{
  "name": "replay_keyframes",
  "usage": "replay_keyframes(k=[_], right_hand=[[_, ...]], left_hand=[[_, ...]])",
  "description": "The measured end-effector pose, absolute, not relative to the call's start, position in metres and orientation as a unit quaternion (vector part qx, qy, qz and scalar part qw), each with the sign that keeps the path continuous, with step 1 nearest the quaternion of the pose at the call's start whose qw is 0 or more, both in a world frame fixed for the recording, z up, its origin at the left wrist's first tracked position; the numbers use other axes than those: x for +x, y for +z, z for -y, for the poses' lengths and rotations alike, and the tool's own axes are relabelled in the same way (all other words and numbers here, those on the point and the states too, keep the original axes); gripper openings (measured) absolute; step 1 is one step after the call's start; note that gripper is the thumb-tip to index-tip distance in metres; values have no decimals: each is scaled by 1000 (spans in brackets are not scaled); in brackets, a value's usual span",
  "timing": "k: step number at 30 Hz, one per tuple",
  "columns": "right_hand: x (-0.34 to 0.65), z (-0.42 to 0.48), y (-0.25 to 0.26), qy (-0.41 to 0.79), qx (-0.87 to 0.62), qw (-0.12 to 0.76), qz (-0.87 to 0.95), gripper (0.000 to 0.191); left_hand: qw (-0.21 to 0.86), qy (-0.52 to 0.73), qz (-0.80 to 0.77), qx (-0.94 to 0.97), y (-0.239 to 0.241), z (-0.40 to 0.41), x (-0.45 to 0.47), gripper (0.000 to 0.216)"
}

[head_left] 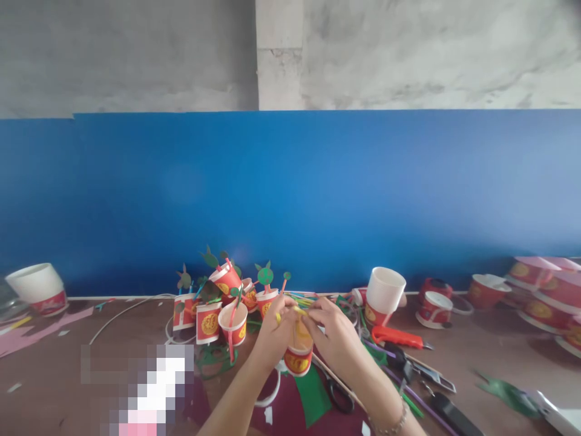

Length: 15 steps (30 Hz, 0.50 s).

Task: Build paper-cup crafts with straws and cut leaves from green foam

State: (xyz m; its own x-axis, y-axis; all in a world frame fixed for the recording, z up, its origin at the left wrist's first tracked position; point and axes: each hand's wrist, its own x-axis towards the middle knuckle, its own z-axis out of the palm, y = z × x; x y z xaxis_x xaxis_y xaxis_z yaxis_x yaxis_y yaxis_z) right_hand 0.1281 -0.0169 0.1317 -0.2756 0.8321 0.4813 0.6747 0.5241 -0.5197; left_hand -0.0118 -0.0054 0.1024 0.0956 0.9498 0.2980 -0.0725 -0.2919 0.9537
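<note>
My left hand [277,324] and my right hand [330,330] meet over a red paper cup [298,364] with a gold emblem, near the middle of the table. The fingers of both are closed in a pinch on a small yellow strip [298,310]; whether it is paper or plastic I cannot tell. Below the strip, a tan shape fills the space above the cup's rim, partly hidden by my hands. Just left of them stand more red paper cups [232,324] with straws and green cut-out shapes [265,276].
An orange utility knife [397,336], black-handled scissors [339,395] and a green paper piece [313,395] lie close to my right arm. White stacked cups [385,289] stand behind. Green-handled scissors [511,392] and stacked red cups [542,310] are far right. Pink paper [43,332] lies left.
</note>
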Motion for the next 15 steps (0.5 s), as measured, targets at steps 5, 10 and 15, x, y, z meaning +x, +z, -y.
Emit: replay_keyframes(k=[5, 10, 15], right_hand=[[130, 11, 132, 210, -455, 377, 779, 26], [131, 7, 130, 267, -443, 423, 744, 30], [143, -3, 127, 331, -452, 524, 641, 32]], left_hand=[[449, 541, -368, 609, 115, 14, -13, 12], [494, 550, -377, 558, 119, 17, -13, 22], [516, 622, -328, 489, 116, 11, -18, 41]])
